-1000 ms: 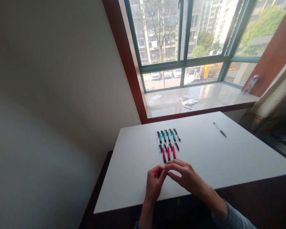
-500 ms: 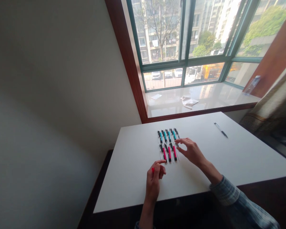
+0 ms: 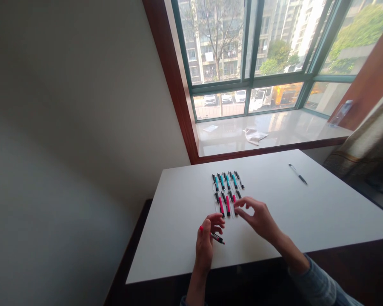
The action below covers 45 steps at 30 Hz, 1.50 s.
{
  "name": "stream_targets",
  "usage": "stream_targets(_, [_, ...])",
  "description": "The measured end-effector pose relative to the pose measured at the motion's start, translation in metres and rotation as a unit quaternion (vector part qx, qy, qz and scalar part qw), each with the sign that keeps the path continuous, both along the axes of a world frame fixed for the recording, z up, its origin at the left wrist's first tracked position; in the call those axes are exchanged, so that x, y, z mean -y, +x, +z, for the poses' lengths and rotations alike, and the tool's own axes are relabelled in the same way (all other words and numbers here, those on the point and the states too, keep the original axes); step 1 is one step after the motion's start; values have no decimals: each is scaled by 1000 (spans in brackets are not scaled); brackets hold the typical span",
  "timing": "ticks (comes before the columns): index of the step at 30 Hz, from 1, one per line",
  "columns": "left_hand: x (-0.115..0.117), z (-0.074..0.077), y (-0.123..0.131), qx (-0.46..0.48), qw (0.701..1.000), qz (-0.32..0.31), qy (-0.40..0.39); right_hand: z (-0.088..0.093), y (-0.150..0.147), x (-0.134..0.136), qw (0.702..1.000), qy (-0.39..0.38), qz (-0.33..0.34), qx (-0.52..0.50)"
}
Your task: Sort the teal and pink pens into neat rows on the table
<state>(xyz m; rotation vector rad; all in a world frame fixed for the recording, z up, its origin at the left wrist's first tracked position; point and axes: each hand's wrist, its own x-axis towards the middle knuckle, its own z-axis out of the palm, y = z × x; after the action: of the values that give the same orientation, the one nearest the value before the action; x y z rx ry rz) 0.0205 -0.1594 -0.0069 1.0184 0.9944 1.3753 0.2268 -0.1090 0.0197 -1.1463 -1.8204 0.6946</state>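
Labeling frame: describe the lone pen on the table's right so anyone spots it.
On the white table under the window, look right of the teal and pink pen rows. A lone pen lies near the far edge: slim, white with a dark tip.

A lone pen [image 3: 298, 173] lies far right on the white table [image 3: 322, 208]. On the windowsill [image 3: 293, 125] sit a crumpled cloth [image 3: 254, 135], a paper slip [image 3: 210, 128] and a bottle [image 3: 341, 111].

Left hand [image 3: 207, 243] upright on a bare forearm [image 3: 194, 289], back to the camera, fingers curled shut in a pinch against the thumb. Right hand [image 3: 259, 216] just beside and slightly ahead, palm turned down and left, fingers spread, loosely bent, open. Right arm in a grey-blue cloth sleeve [image 3: 321, 287], angling in from lower right.
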Motion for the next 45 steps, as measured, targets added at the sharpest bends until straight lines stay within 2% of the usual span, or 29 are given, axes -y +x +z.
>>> stream_targets(5, [-1,-3,-2,-38,999,-14,22,0,-37,55,987,-110,88,-71])
stream_targets(11, [1,-1,-2,-74,997,3,10,-15,-64,76,977,-153,51,-141])
stream_targets(17, [1,1,-2,40,998,54,-5,-20,-61,74,944,-206,15,-257])
stream_targets(23, [-2,-8,-3,-37,996,85,2,-18,-54,74,935,-220,34,-277])
stream_targets(27, [-3,-7,-4,-40,994,106,7,-20,-49,69,928,-225,7,-297])
stream_targets(32, [-3,-6,-3,-57,995,79,-20,-23,-36,50,898,-229,-72,-369])
stream_targets(36, [-3,-3,-1,-65,996,48,-43,-21,-32,36,864,-248,-72,-432])
stream_targets(45, [-2,2,1,-58,996,57,-47,-6,-38,25,854,-240,-79,-455])
